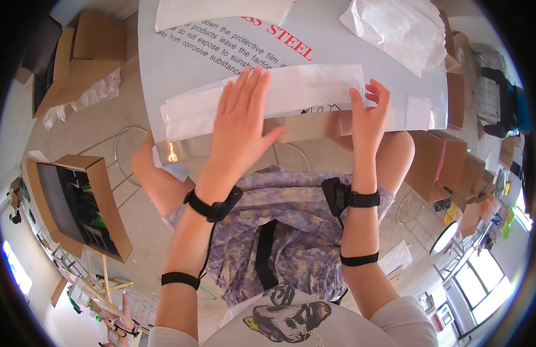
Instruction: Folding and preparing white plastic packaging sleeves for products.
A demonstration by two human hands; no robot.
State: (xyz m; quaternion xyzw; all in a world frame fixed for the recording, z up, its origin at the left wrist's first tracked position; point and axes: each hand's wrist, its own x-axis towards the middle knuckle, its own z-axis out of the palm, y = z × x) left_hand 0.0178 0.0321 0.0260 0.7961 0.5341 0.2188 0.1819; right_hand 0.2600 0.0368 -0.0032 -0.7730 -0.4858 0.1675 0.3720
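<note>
A long white folded sheet, paper or thin film, lies along the near side of a table covered in printed grey film. My left hand rests flat on the sheet, fingers straight and thumb spread out to the right. By the sheet's right end is my right hand, its fingers loosely curled and its thumb apart from them; nothing shows between them. Part of a black line drawing shows at the sheet's lower edge between the hands. Below it runs the table's bare shiny metal edge.
A pile of thin white bags or sheets lies at the far right of the table, another white sheet at its far edge. A small white square sits near the right corner. Cardboard boxes stand on both sides.
</note>
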